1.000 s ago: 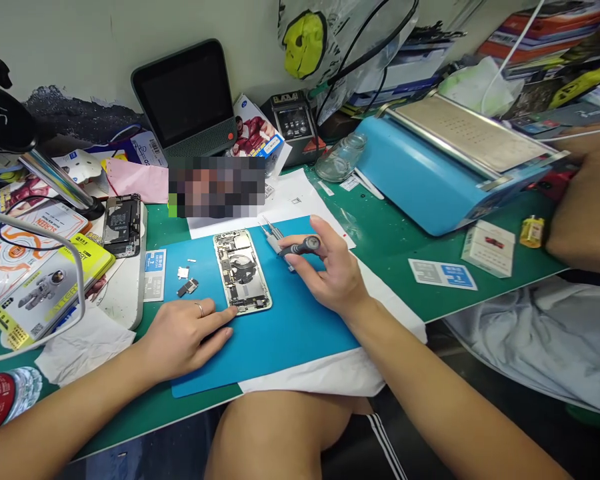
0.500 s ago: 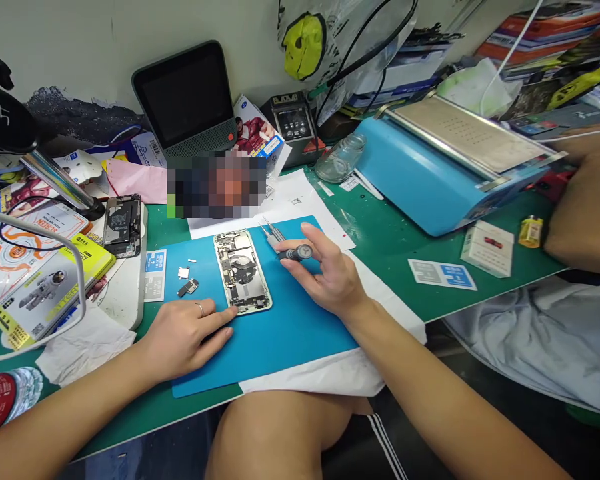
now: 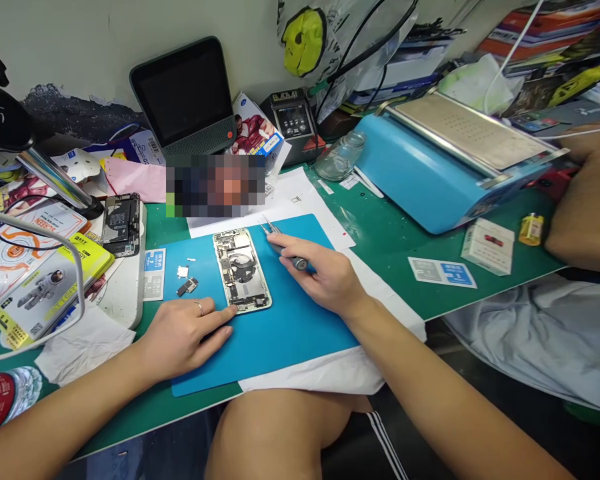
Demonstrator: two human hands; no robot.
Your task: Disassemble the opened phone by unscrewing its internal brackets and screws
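An opened phone (image 3: 247, 288), its circuit parts and coil exposed, lies on a blue mat (image 3: 280, 343). My left hand (image 3: 180, 333) rests on the mat, index finger stretched out to touch the phone's bottom edge and thumb apart below; it grips nothing. To the right of the phone, my right hand (image 3: 333, 277) is closed around tweezers (image 3: 269, 228) and a dark-handled screwdriver (image 3: 299, 264). The tweezers' tips point away from me, clear of the phone. Small loose metal parts (image 3: 187, 287) lie left of the phone.
Another opened phone (image 3: 121, 223) sits on a white device at left, by battery boxes (image 3: 45, 287). A glass jar (image 3: 341, 157) and blue machine (image 3: 415, 173) stand behind right. A cigarette box (image 3: 487, 247) and lighter (image 3: 531, 229) lie near another person's arm (image 3: 583, 200).
My right hand has turned and its fingers have closed in, tilting the screwdriver's end down toward me. My left hand and the phone have stayed in place.
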